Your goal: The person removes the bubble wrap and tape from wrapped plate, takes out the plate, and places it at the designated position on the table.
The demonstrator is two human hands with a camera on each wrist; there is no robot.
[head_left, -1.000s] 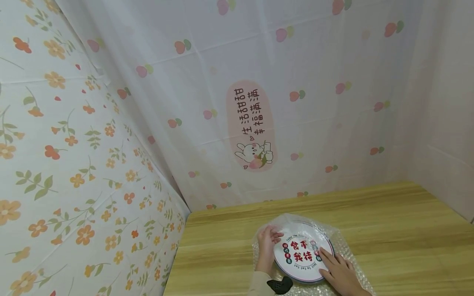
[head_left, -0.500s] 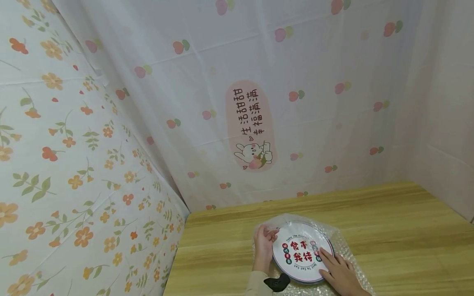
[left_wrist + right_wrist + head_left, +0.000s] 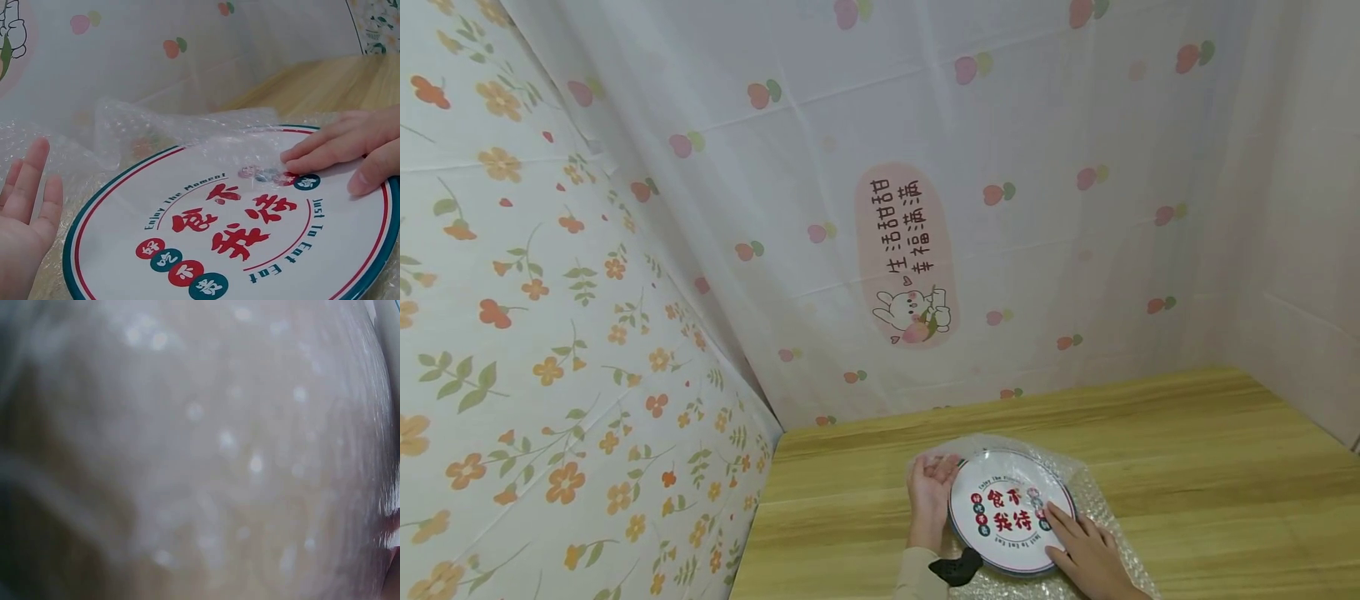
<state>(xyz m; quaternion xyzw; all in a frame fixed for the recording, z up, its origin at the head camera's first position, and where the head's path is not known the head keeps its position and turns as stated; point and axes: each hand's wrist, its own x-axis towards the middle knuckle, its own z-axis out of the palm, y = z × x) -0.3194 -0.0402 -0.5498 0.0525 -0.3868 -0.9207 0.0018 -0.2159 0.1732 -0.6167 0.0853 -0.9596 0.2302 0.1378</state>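
Note:
A round white plate [image 3: 1011, 546] with a blue-green and red rim and red lettering lies on a sheet of bubble wrap [image 3: 1108, 508]. In the left wrist view, clear wrap [image 3: 181, 128] also covers part of the plate's far side. My left hand [image 3: 929, 500] is beside the plate's left edge, over the wrap, palm turned up and fingers loosely spread with nothing held. My right hand [image 3: 1090, 546] rests on the plate's right side, fingers fairly straight. The right wrist view holds only blurred, shiny bubble wrap [image 3: 219, 456].
A wood-grain table [image 3: 1210, 467] supports everything. Behind it hangs a pale curtain [image 3: 1060, 275] with fruit prints and a rabbit picture. Flower-patterned cloth [image 3: 587, 375] stands along the left. A black band [image 3: 957, 568] sits at my left wrist.
My left hand has moved a little left from over the plate's upper left edge, its palm turning upward and fingers loosening. My right hand and the plate stay nearly where they were.

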